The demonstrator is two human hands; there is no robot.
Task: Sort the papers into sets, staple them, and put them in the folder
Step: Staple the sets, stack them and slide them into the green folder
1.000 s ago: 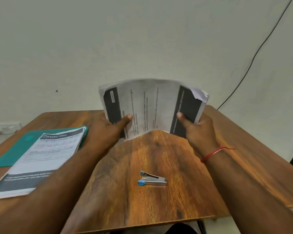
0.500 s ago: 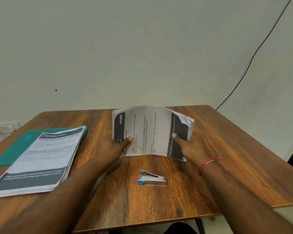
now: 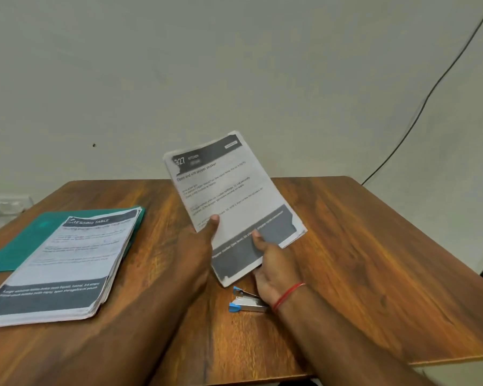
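Both hands raised mid-frame, each in a pinching grip on one set of papers [image 3: 229,201]

The left hand [image 3: 198,243] comes in from 7 o'clock, forearm long and bare, thumb pressed flat on the sheet's front at its left edge, the other fingers hidden behind. The right hand [image 3: 271,263] enters from 5 o'clock, a red thread round the wrist, thumb laid on the front near the sheet's lower edge, fingers curled under and behind. The two thumbs sit near each other, the left one higher. Both forearms converge towards 12 o'clock, wrists lifted off the worktop [image 3: 374,260]
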